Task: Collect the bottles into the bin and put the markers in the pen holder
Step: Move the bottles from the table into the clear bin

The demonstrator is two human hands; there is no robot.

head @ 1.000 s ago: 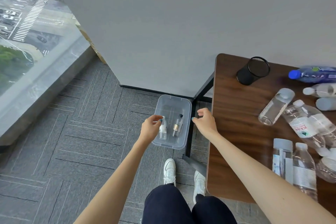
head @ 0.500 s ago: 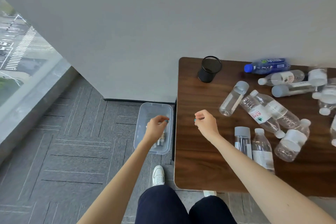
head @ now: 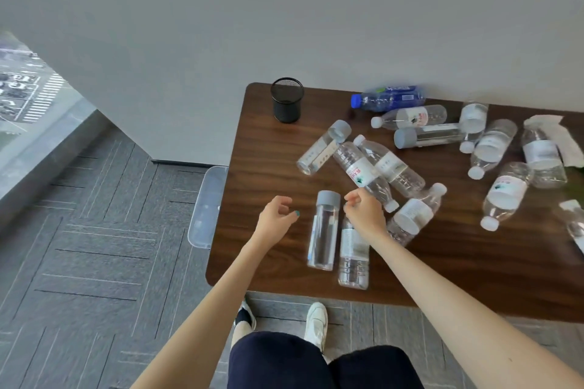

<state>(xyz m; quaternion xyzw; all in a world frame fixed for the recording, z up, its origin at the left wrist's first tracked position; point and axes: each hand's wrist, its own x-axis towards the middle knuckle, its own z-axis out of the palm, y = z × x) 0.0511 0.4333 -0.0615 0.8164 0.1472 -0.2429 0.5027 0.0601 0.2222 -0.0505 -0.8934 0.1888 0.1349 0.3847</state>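
Near the middle of the frame, your left hand (head: 276, 218) and right hand (head: 363, 213) hover either side of the grey-capped bottle (head: 322, 230), fingers loosely curled, holding nothing. Other bottles (head: 357, 167) crowd the table (head: 268, 167); a careless grab could send neighbours rolling off its edge. Your bin (head: 207, 205) sits on the floor at centre left, half hidden under the tabletop, so a blind drop may miss. Upper centre, the pen holder (head: 287, 100) stands; no markers show.
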